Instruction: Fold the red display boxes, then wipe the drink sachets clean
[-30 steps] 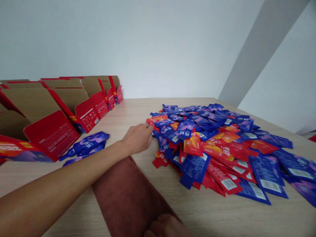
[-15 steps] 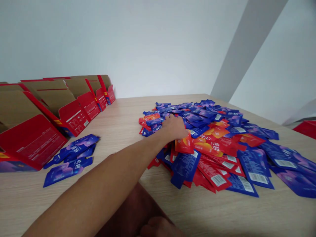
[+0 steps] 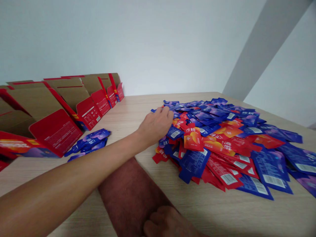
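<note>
Along the left of the desk (image 3: pixel 134 112), open red cartons (image 3: pixel 55 133) stand in a row, a few blue sachets (image 3: pixel 95 135) lying flat beside them. From under my left forearm (image 3: pixel 98 164) runs a reddish-brown panel (image 3: pixel 130 194). My left hand (image 3: pixel 156 125) bends over the left edge of a heap of blue and red sachets (image 3: pixel 219 141); its fingertips are hidden, so I cannot tell whether it pinches one. My right hand (image 3: pixel 168 222) lies curled on the panel, its grip likewise unclear. Rightward the heap spreads across the desk: light packets, I judge, limp and slick enough to slide over each other, best nipped by a flat sealed edge or narrow neck rather than squeezed in the middle.
</note>
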`<act>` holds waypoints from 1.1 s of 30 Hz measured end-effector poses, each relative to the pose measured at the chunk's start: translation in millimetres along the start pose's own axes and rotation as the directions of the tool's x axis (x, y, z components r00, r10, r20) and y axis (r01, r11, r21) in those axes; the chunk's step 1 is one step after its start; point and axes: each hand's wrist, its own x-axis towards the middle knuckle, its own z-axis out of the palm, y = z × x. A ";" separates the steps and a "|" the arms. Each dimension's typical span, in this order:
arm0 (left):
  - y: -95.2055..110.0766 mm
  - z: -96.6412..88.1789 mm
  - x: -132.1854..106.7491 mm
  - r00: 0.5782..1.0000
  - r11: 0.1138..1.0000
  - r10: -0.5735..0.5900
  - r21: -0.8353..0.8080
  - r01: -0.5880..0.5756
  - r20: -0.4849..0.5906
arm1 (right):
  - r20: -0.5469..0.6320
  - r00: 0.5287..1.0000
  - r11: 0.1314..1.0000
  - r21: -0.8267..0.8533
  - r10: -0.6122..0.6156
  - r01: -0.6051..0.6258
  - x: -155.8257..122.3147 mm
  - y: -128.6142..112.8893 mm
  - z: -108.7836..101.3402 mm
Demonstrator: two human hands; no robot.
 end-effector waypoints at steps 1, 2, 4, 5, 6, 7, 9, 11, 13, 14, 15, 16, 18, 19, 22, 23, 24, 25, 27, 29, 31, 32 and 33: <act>-7.8 -2.1 -19.2 0.999 0.997 0.036 0.074 -0.037 0.005 | -0.024 1.000 1.000 -0.001 0.012 -0.012 -0.7 -1.1 -1.1; -14.5 -2.3 -40.0 0.997 0.986 0.071 0.148 -0.074 0.025 | -0.054 0.998 1.000 -0.001 0.029 -0.029 -1.5 -2.1 -2.5; -23.2 3.1 -83.3 0.984 0.960 0.125 0.235 -0.152 0.126 | -0.128 0.989 0.997 -0.002 0.080 -0.081 -2.7 -4.2 -6.3; -24.8 8.1 -103.9 0.970 0.950 0.148 0.246 -0.193 0.192 | -0.163 0.982 0.995 -0.010 0.098 -0.101 -2.9 -5.1 -8.8; -24.7 13.9 -122.9 0.950 0.942 0.157 0.247 -0.226 0.270 | -0.188 0.977 0.994 -0.021 0.104 -0.110 -2.9 -6.0 -11.8; -23.0 19.9 -139.4 0.925 0.938 0.164 0.236 -0.254 0.344 | -0.204 0.974 0.994 -0.034 0.096 -0.105 -2.6 -6.7 -15.2; -15.6 29.3 -164.9 0.870 0.944 0.168 0.177 -0.277 0.464 | -0.205 0.976 0.995 -0.055 0.069 -0.082 -1.7 -7.8 -22.2; -4.6 32.0 -181.8 0.835 0.951 0.204 0.098 -0.292 0.510 | -0.203 0.978 0.996 -0.050 0.058 -0.069 -1.4 -8.2 -27.7; 8.7 27.4 -194.3 0.833 0.946 0.278 0.018 -0.325 0.478 | -0.222 0.971 0.995 -0.018 0.093 -0.099 -2.5 -7.9 -29.9; 15.5 23.0 -200.0 0.838 0.938 0.322 -0.030 -0.345 0.440 | -0.223 0.968 0.994 0.007 0.112 -0.113 -3.5 -7.5 -29.6; 22.2 18.0 -205.5 0.844 0.930 0.359 -0.083 -0.357 0.398 | -0.216 0.968 0.992 0.032 0.125 -0.121 -4.9 -6.9 -28.5; 28.2 13.0 -210.5 0.849 0.924 0.381 -0.140 -0.355 0.365 | -0.200 0.971 0.991 0.054 0.134 -0.125 -6.3 -6.4 -27.1; 36.7 5.6 -217.5 0.859 0.919 0.383 -0.233 -0.318 0.339 | -0.143 0.980 0.988 0.087 0.138 -0.126 -8.8 -5.9 -24.5; 38.4 4.2 -218.7 0.862 0.919 0.375 -0.261 -0.296 0.342 | -0.127 0.982 0.987 0.092 0.142 -0.131 -9.5 -6.1 -24.2; 30.2 11.7 -210.9 0.850 0.932 0.339 -0.267 -0.245 0.403 | -0.178 0.974 0.989 0.060 0.143 -0.135 -8.1 -7.6 -29.1; 23.0 17.7 -205.4 0.844 0.938 0.323 -0.265 -0.225 0.429 | -0.208 0.970 0.992 0.042 0.129 -0.123 -6.7 -8.2 -32.5; 13.7 24.6 -199.1 0.837 0.945 0.300 -0.263 -0.195 0.458 | -0.227 0.968 0.994 0.024 0.107 -0.104 -5.1 -8.6 -36.2; 2.6 31.9 -192.6 0.835 0.953 0.268 -0.260 -0.156 0.480 | -0.239 0.967 0.996 0.009 0.087 -0.087 -3.5 -8.8 -40.0; -23.5 44.4 -180.5 0.845 0.966 0.187 -0.250 -0.066 0.501 | -0.237 0.970 0.998 -0.012 0.064 -0.069 -0.9 -8.5 -46.2; -51.5 48.3 -171.0 0.856 0.970 0.131 -0.243 -0.007 0.499 | -0.228 0.972 0.998 -0.034 0.046 -0.055 0.4 -7.8 -49.3; -76.5 39.7 -164.7 0.865 0.962 0.082 -0.268 0.062 0.496 | -0.224 0.973 0.997 -0.054 0.048 -0.061 0.9 -7.4 -49.1; -86.2 31.1 -162.7 0.870 0.950 0.050 -0.293 0.111 0.491 | -0.218 0.975 0.996 -0.059 0.048 -0.062 0.8 -7.3 -48.3; -93.6 20.7 -161.8 0.874 0.932 0.018 -0.324 0.161 0.485 | -0.216 0.975 0.996 -0.060 0.050 -0.064 0.8 -7.4 -47.2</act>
